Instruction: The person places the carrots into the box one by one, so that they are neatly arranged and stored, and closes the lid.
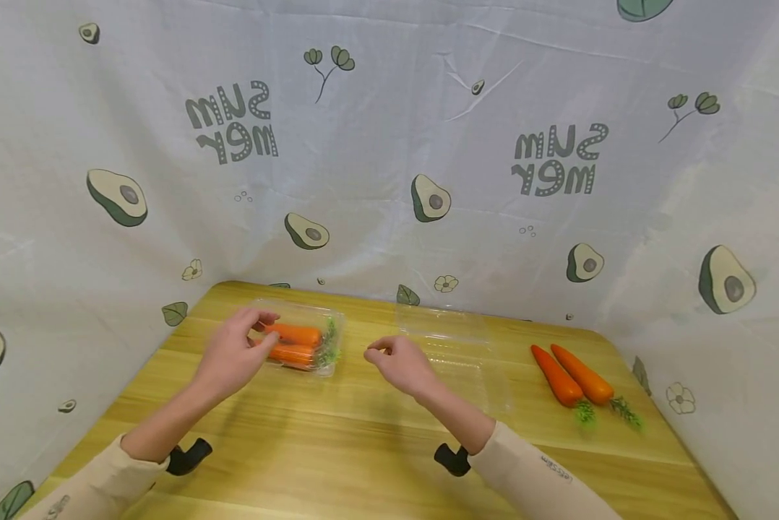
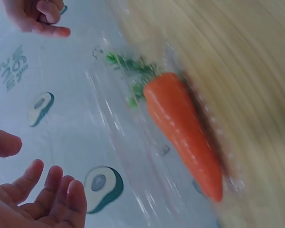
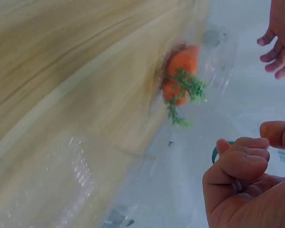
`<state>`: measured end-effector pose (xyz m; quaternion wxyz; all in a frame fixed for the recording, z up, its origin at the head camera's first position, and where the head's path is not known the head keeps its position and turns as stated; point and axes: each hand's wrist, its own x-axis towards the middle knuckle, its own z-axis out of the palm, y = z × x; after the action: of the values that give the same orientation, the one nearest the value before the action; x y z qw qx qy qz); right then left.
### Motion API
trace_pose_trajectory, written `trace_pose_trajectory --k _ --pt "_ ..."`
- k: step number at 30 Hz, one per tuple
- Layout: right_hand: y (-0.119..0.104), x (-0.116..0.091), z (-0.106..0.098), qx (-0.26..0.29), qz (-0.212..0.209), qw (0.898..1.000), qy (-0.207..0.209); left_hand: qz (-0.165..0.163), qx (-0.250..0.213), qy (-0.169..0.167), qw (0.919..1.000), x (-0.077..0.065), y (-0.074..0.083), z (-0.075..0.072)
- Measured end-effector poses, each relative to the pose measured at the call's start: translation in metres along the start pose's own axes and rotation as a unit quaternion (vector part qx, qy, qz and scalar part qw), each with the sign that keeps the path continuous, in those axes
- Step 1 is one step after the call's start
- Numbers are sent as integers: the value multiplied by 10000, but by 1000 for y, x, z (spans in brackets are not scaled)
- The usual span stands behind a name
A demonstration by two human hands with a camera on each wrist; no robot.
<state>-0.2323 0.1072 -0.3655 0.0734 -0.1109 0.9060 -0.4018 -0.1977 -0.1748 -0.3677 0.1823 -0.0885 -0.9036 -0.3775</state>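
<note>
On the left of the table, two orange carrots point(image 1: 295, 356) with green tops lie in a clear plastic box point(image 1: 327, 368). My left hand point(image 1: 236, 350) hovers over the near left part of this box, fingers spread and gently bent. In the left wrist view nothing lies between the left hand's fingers point(image 2: 52, 187) and thumb. My right hand point(image 1: 401, 365) is raised to the right of the box, its fingers loosely curled. The right wrist view shows those curled fingers point(image 3: 242, 164) with nothing held. Beneath and beyond it lies another clear plastic box point(image 1: 464, 375), its lid point(image 1: 441, 323) folded back.
Two more carrots point(image 1: 581, 374) with green tops lie side by side at the right of the wooden table point(image 1: 337, 448). A white curtain point(image 1: 376, 144) printed with avocados hangs behind the table and along both sides.
</note>
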Motion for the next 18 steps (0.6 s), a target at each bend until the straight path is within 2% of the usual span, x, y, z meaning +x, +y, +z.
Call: trace_pose_trajectory --k 7,11,18 --pt "10 -4 -19 -65 30 9999 125 368 -177 -252 9988 2 23 18" --pt "17 -6 -29 -78 99 9996 251 403 -278 -477 9977 3 34 27" --pt "27 -9 -47 -19 250 9993 271 475 -339 -658 9961 3 47 37"
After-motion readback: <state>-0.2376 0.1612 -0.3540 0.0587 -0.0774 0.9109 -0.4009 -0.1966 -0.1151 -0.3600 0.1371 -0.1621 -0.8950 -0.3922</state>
